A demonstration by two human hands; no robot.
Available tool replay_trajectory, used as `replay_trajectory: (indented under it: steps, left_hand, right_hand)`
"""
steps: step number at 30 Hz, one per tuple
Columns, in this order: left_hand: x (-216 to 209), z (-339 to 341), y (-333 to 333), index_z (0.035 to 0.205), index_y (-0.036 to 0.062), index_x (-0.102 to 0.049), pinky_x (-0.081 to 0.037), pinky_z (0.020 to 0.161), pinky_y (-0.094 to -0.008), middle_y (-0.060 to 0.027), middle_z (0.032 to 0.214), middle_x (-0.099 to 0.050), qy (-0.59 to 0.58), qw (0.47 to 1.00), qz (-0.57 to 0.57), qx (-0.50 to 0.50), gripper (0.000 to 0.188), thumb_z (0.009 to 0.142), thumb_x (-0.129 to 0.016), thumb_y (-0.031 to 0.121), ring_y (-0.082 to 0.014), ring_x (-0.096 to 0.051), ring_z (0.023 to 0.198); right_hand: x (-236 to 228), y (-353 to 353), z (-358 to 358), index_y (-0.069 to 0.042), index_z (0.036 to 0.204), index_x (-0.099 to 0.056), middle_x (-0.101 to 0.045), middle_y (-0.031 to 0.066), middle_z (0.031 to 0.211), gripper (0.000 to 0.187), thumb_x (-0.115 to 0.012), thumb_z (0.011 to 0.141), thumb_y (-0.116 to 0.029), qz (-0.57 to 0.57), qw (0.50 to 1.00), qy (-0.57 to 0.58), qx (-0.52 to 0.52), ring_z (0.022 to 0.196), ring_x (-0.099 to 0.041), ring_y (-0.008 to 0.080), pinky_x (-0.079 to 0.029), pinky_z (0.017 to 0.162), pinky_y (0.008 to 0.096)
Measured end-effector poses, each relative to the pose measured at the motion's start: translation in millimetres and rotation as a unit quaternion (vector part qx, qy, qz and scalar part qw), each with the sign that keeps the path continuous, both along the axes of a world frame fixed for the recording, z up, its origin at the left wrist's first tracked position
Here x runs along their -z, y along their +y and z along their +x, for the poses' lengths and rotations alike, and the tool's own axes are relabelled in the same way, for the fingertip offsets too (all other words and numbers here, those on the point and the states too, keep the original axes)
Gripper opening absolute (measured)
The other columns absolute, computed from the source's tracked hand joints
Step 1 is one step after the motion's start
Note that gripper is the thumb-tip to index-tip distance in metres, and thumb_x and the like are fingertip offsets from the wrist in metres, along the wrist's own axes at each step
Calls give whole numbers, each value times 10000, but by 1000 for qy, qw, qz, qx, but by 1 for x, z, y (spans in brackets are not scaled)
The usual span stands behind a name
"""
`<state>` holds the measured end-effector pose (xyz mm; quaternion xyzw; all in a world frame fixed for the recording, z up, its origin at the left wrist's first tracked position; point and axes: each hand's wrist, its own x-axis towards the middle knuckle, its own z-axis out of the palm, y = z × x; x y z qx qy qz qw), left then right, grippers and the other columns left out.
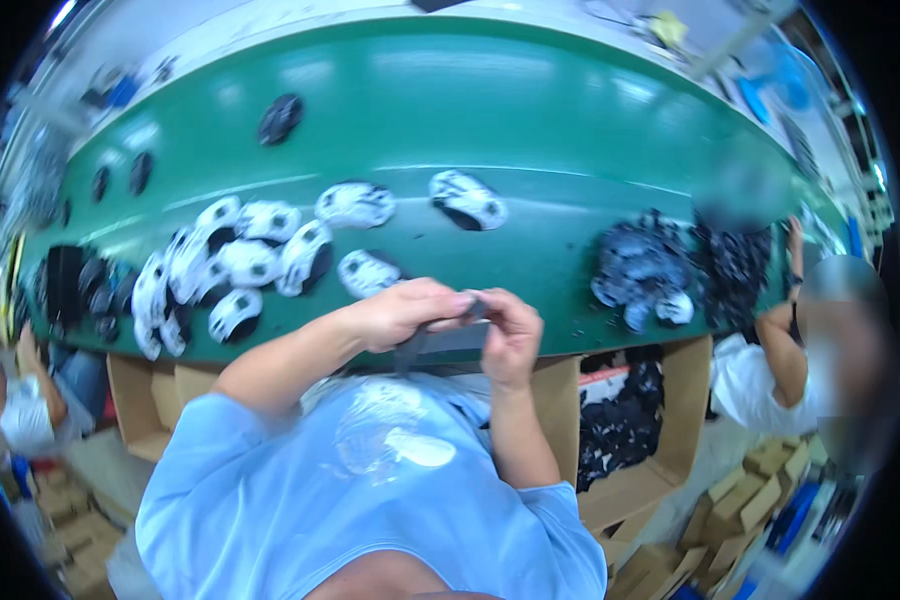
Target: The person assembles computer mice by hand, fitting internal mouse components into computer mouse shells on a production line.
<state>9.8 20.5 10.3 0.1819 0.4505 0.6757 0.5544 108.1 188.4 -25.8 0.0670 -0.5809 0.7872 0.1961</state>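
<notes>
Close in front of my chest, at the table's near edge, both hands meet on a dark, flexible strip (410, 350). My left hand (405, 312) is closed on it, and part of the strip hangs below that hand. With fingers pinched, my right hand (511, 335) grips its other end. What exact kind of piece it is, I cannot make out. Just beyond my left hand lies a white-and-black oval shell (366, 272). Farther out are two similar shells, one (356, 204) to the left and another (467, 200) to the right.
Several white-and-black shells (248, 262) cluster left on the green table (450, 100). Dark pieces in clear wrapping (640, 265) are heaped right. Below the edge, a cardboard box (682, 400) holds black scraps (620, 425). One person (770, 370) works at right, another (35, 400) at left.
</notes>
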Motion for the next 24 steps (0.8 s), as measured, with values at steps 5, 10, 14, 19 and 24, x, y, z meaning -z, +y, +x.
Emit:
replay_trajectory:
  steps: [5,10,14,19,24]
  left_hand:
    - [-9,13,7,648,133,-517,-303,442,-254,47,575,-438,-190,980,-22,61,495,1066,-505,397,-84,-388,468]
    - [2,-17,16,694,86,-538,-296,458,-235,58,632,-482,179,981,-63,44,378,1019,-481,269,-46,-405,515]
    - [-15,-38,33,718,74,-498,-326,490,-263,50,639,-438,173,975,-96,99,334,986,-477,271,-52,-402,560]
    - [-19,-49,44,720,30,-534,-346,488,-297,38,604,-462,416,902,-50,107,343,975,-488,256,-71,-426,533]
    - [-22,-58,53,814,23,-662,-387,507,-312,23,594,-531,222,950,-99,197,328,982,-500,253,-91,-479,551]
  right_hand:
    - [2,10,11,54,971,-688,-660,114,876,181,-573,834,33,138,989,-6,50,789,-632,196,-516,718,293]
    - [-15,36,7,48,1191,-649,-697,116,926,296,-598,915,-46,329,906,-110,242,788,-632,204,-518,717,310]
    - [-5,34,20,66,1340,-563,-673,117,1097,407,-552,978,-121,50,988,-135,58,883,-629,172,-520,731,276]
    - [-5,24,0,26,1352,-569,-636,123,1211,570,-763,881,-231,77,986,-131,74,981,-640,198,-536,786,285]
    - [-28,44,-10,-21,1402,-538,-591,192,1317,772,-789,805,-440,482,873,2,77,1013,-622,364,-531,894,426]
